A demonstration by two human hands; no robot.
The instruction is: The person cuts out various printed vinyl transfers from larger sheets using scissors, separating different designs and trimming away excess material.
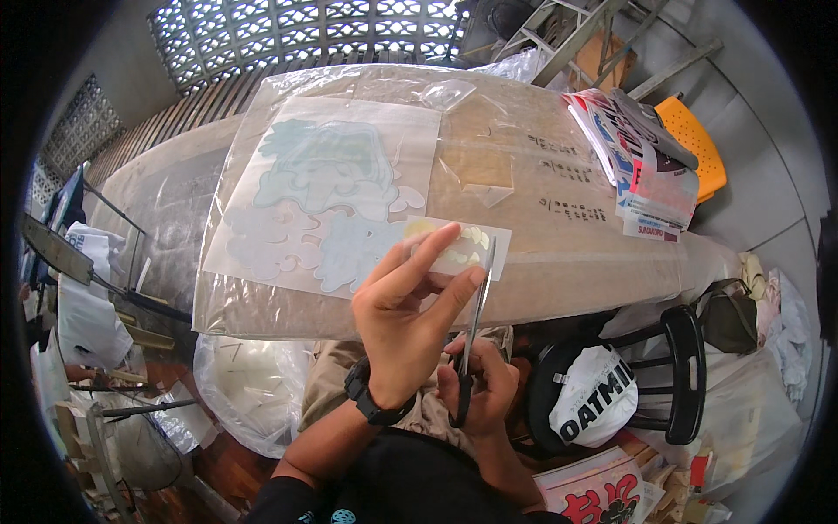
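Note:
My left hand [406, 297], with a dark watch [371, 395] on its wrist, pinches a small white sheet [499, 244] bearing pale yellow cut-out shapes [458, 255]. In my right hand [491, 384] is a pair of scissors [476, 327] with dark handles, blades pointing up. The blades lie over the right part of the small sheet, beside my left thumb; whether they are cutting is hard to tell. Beneath and beyond, a large white sheet [410, 140] with pale blue and whitish cloud-like shapes [327, 170] lies on the plastic-covered table [524, 288].
Magazines and papers [642, 157] are stacked at the table's right end, by an orange plastic seat [698, 144]. A black chair [685, 375] with a white cloth [598, 397] stands at right. A clear plastic bag [249, 393] sits below the table at left. A ladder [572, 39] leans behind.

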